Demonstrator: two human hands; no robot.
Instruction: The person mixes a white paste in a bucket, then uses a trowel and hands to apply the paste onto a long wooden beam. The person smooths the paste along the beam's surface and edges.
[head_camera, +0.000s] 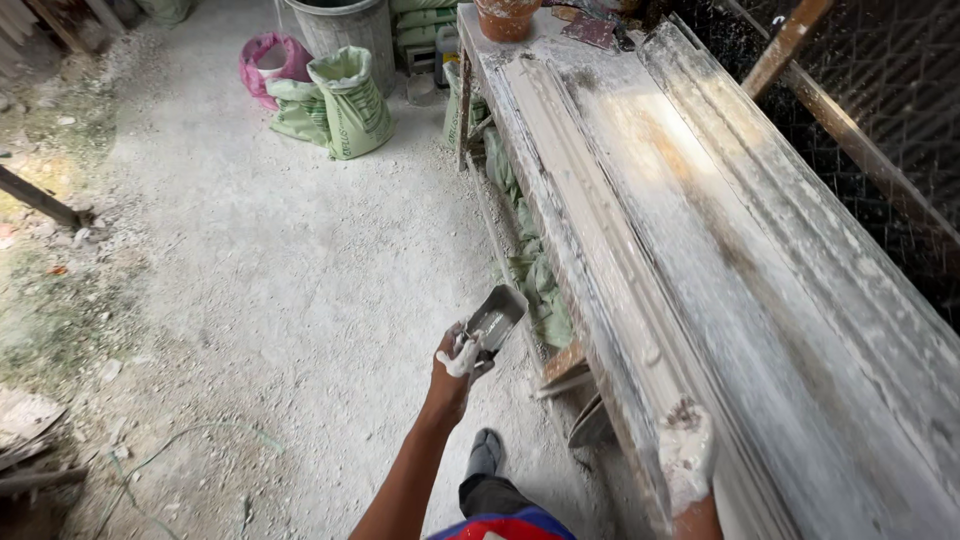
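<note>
Left hand: we see our left hand (458, 360) out over the floor, left of the bench, fingers wrapped tight round the handle of a scraper (492, 318); hand smeared w/ white plaster
Scraper: flat metal blade, tilted, points up & away from us; sits just left of the bench's near end, not touching it
Right hand: our right hand (686, 455), caked in white, rests on the bench's left edge at the near end; fingers curled down onto the edge, holding no loose thing as far as we can tell
Bench: long plaster-coated bench (760, 300) w/ ridged strips running lengthwise, goes from near right to far centre
Pot: clay pot (506, 17) on the bench's far end
Sacks: green sacks (340, 100) on the floor, well left of the bench's far end; pink bag (270, 60) just behind them
Floor: dusty concrete floor (280, 300) left of the bench; our foot below the scraper
</note>
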